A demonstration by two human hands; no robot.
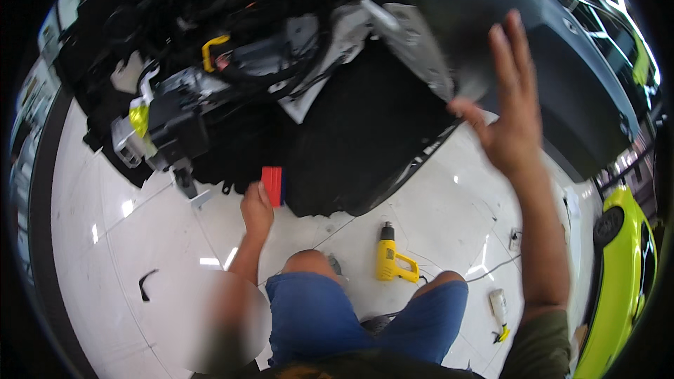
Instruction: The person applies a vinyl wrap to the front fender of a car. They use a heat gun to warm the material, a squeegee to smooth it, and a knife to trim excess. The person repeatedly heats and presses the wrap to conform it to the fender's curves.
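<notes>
My left hand (258, 209) is closed on a red squeegee (272, 186), a flat rectangular card held upright below the dark wheel arch liner (365, 126) of a car. My right hand (516, 119) is raised with its fingers stretched out and the thumb apart, and it holds nothing. It is in front of the dark grey body panel (576, 84), near the panel's front edge. I cannot tell whether the fingers touch the panel. The hand is slightly blurred.
A yellow heat gun (394, 256) lies on the glossy white floor in front of my knees. A spray bottle (498, 312) lies to the right, near a cable (495, 268). Exposed wiring and brackets (189, 105) fill the car's front. A lime-green car (619, 260) stands far right.
</notes>
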